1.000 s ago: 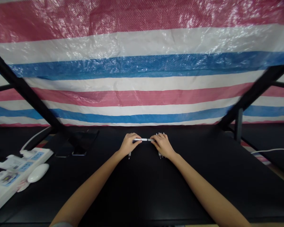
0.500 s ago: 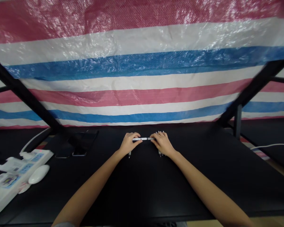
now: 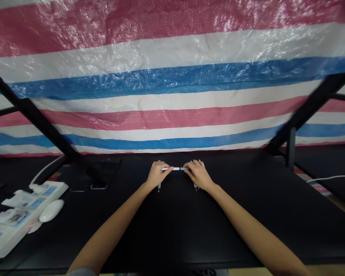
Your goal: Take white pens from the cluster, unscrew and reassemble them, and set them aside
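Observation:
A slim white pen (image 3: 176, 168) with a dark band lies level between my two hands, just over the black tabletop. Its left end is pinched by my left hand (image 3: 157, 174), thumb and fingers closed. My right hand (image 3: 198, 174) closes its fingertips around the other end. Under my left hand a pen tip (image 3: 159, 188) pokes out toward me. Several more pens show beneath my right hand, their tips (image 3: 195, 187) on the near side and their white ends (image 3: 195, 161) on the far side; the palm hides their middles.
At left lie a white power strip (image 3: 5, 239) with plugs, a white mouse-like object (image 3: 51, 211) and dark phones (image 3: 99, 184). Black slanted frame legs (image 3: 46, 126) flank the black table (image 3: 172, 230). A striped tarp (image 3: 172, 82) hangs behind. A white cable (image 3: 330, 178) runs at right.
The view has shifted slightly, so things at left sit a little further right. My left thumb reaches a little further over the pen; both hands keep their grip.

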Action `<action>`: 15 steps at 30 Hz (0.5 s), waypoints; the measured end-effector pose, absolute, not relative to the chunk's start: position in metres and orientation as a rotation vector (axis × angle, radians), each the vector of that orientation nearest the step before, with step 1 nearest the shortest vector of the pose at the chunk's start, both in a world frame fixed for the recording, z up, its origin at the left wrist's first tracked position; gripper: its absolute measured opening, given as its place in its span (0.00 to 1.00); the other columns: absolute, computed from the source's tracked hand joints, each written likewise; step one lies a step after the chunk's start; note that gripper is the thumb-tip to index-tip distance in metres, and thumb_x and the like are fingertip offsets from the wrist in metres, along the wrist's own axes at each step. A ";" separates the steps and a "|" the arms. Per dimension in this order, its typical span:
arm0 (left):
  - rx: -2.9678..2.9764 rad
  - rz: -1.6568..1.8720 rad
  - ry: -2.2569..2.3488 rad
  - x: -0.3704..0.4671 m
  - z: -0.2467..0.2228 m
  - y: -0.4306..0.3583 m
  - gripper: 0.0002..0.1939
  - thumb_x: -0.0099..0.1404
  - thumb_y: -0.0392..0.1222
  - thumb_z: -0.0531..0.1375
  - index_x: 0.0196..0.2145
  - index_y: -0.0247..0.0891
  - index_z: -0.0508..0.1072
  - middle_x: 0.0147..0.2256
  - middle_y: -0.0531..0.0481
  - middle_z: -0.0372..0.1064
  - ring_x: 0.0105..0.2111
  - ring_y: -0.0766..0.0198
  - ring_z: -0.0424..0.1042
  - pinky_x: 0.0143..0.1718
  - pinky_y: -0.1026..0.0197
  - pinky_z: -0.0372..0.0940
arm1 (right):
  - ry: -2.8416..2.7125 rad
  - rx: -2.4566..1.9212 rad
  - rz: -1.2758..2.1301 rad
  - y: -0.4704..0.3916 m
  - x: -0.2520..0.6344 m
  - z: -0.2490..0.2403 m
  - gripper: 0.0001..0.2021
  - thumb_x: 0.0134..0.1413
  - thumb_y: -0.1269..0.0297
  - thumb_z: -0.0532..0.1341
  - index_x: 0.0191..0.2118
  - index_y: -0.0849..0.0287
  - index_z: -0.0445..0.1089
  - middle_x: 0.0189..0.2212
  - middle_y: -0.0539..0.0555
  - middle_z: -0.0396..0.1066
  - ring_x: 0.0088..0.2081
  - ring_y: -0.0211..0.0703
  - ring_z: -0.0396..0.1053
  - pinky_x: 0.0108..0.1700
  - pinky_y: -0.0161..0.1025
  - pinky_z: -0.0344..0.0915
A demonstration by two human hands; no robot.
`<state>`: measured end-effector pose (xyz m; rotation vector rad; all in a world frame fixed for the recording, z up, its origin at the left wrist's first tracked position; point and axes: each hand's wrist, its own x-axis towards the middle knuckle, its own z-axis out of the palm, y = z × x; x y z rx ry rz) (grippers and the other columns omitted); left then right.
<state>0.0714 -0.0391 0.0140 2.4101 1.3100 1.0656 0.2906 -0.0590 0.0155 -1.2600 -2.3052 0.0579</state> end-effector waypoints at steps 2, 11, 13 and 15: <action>2.385 1.072 1.305 0.071 0.014 -0.039 0.13 0.62 0.46 0.57 0.24 0.39 0.75 0.22 0.51 0.69 0.27 0.63 0.66 0.34 0.60 0.55 | -2.304 -1.257 0.058 -0.059 0.290 0.016 0.06 0.60 0.67 0.52 0.41 0.55 0.64 0.38 0.53 0.72 0.40 0.46 0.63 0.45 0.44 0.52; 2.169 1.108 1.216 0.071 0.017 -0.039 0.15 0.62 0.46 0.56 0.21 0.36 0.71 0.15 0.55 0.64 0.18 0.69 0.63 0.27 0.65 0.55 | -2.309 -1.230 0.071 -0.059 0.291 0.015 0.05 0.59 0.68 0.53 0.40 0.55 0.64 0.38 0.53 0.72 0.39 0.46 0.63 0.45 0.44 0.53; 2.077 1.094 1.230 0.071 0.017 -0.039 0.17 0.62 0.48 0.55 0.20 0.36 0.69 0.12 0.57 0.59 0.15 0.70 0.60 0.24 0.66 0.54 | -2.310 -1.232 0.079 -0.060 0.290 0.016 0.05 0.59 0.68 0.53 0.40 0.55 0.64 0.37 0.53 0.71 0.39 0.46 0.63 0.45 0.44 0.53; 1.981 1.097 1.263 0.071 0.017 -0.039 0.17 0.61 0.49 0.56 0.20 0.36 0.68 0.12 0.57 0.58 0.14 0.70 0.59 0.22 0.66 0.53 | -2.307 -1.241 0.086 -0.060 0.290 0.017 0.04 0.59 0.68 0.54 0.39 0.55 0.64 0.37 0.53 0.71 0.39 0.46 0.63 0.45 0.44 0.53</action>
